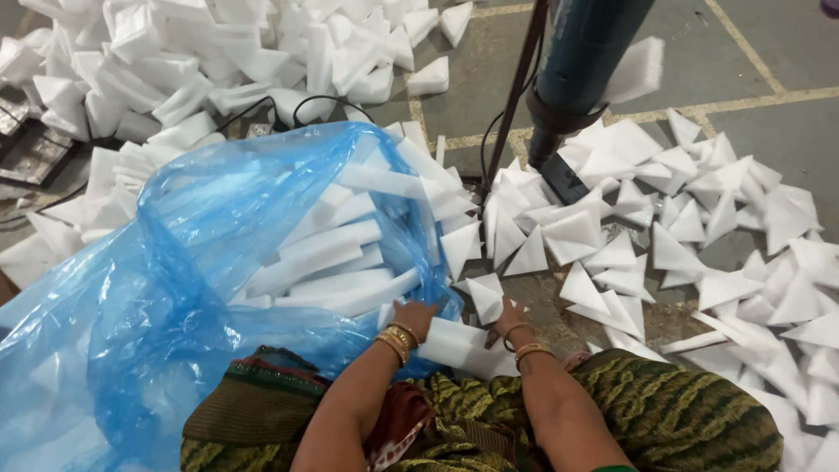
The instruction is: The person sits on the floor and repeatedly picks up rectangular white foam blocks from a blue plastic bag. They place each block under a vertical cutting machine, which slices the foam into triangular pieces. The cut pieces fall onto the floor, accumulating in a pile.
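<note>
Head view showed a person seated on the floor, both hands low at the mouth of a big blue plastic bag (175, 288) stuffed with long white foam strips (336, 253). The left hand (412, 316) lay at the bag's near edge, fingers curled over the ends of the strips, while the right hand (509, 316) rested just beside it; together they closed on a white foam block (454, 343) between the wrists, right in front of the lap. How tightly either hand gripped could not be told, since the fingertips were hidden behind the foam. To the right, triangular foam offcuts (682, 245) covered the floor, and a blue machine (581, 61) on a stand rose above them, well apart from the hands. Handling such light, crumbly foam probably called for a soft, even grip with both palms, keeping the block level so it would not snap, and for holding the slippery bag edge steady so the packed strips stayed stacked flat.
</note>
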